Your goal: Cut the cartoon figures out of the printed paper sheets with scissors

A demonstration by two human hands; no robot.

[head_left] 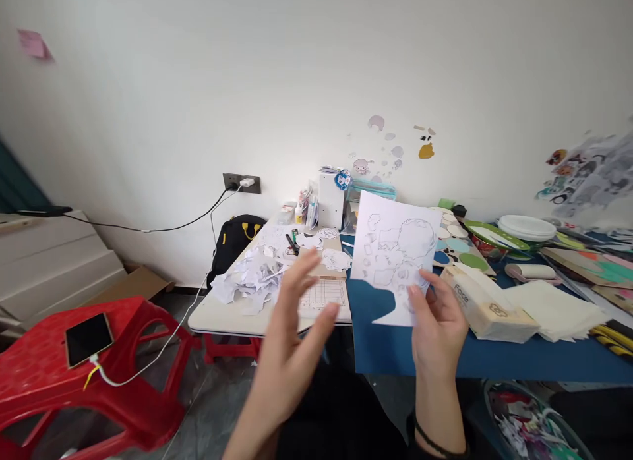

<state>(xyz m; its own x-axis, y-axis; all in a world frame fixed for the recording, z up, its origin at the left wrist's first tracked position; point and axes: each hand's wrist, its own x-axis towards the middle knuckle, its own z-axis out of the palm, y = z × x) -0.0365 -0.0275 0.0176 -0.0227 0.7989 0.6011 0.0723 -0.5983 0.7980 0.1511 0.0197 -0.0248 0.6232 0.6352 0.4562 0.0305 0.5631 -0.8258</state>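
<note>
My right hand is raised in front of me and pinches the lower right corner of a white sheet of paper printed with outline drawings; part of its lower left is cut away. My left hand hovers to the left of the sheet with its fingers spread and slightly blurred, holding nothing. Behind the hands lies a white table with a heap of paper scraps and a printed grid sheet. A blue table stands to the right.
A tissue pack and stacked white sheets lie on the blue table, with white plates and coloured card behind. A red plastic stool at left carries a charging phone. A black bag leans against the wall. A bin of scraps sits lower right.
</note>
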